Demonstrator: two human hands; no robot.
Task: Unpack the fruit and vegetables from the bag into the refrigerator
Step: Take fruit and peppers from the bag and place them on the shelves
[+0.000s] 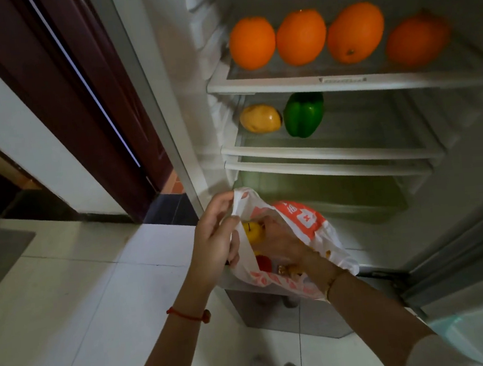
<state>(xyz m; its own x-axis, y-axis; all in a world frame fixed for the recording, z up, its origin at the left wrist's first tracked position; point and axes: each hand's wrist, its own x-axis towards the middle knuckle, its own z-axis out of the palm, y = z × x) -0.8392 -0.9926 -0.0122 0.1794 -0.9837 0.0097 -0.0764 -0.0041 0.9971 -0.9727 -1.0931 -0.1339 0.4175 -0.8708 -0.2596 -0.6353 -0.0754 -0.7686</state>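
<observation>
Here's the refrigerator standing open, and the upper shelf carries four oranges side by side in a row. One shelf down, a yellow mango sits just beside a green bell pepper at the left end. Down low, at the front of the fridge, the white and orange plastic bag is held open. The left hand pinches the bag's left rim between thumb and fingers, pulling the mouth wide. The right hand is plunged inside the bag, fingers curled around a yellow apple with a dark stem. Below it in the bag lies something red, and near it something brownish, too hidden to name. A red string bracelet circles the left wrist.
</observation>
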